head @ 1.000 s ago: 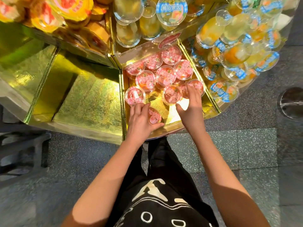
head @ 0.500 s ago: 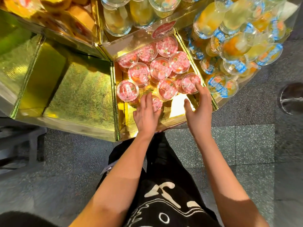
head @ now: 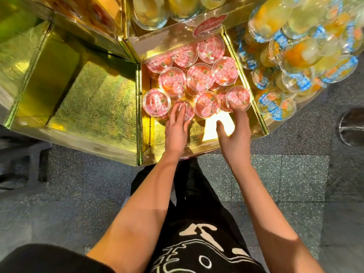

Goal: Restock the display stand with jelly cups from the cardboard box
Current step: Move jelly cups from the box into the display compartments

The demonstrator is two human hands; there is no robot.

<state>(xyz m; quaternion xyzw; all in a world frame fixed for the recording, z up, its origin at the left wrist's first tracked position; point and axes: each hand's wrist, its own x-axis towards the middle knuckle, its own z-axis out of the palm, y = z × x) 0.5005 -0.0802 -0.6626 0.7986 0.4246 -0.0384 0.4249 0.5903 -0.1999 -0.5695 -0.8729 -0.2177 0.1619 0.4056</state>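
Gold foil covers the display stand (head: 94, 107), whose wide left compartment we pass over first. Next comes the middle compartment, where the pink-lidded jelly cups (head: 200, 77) sit packed toward the back, lids up, with foil floor showing at the near edge. Our left hand (head: 176, 127) lies flat there, fingers straight and together. Their tips rest on top of a small front cup (head: 188, 112) directly ahead of them, wedged between two larger neighbours. It grips nothing. Further right, our right hand (head: 237, 133) is spread wide, thumb held well apart from the fingers. The fingertips touch the near rim of the corner cup (head: 239, 96), which lies straight ahead, just beside the right wall. Nothing is clasped in it either. Each hand is nearest its own cup, so we judge the coming move to be a push away from us, sliding both cups back into the cluster. Beyond the wall, blue-labelled cups (head: 295, 79) heap the right compartment. We cannot see the cardboard box.
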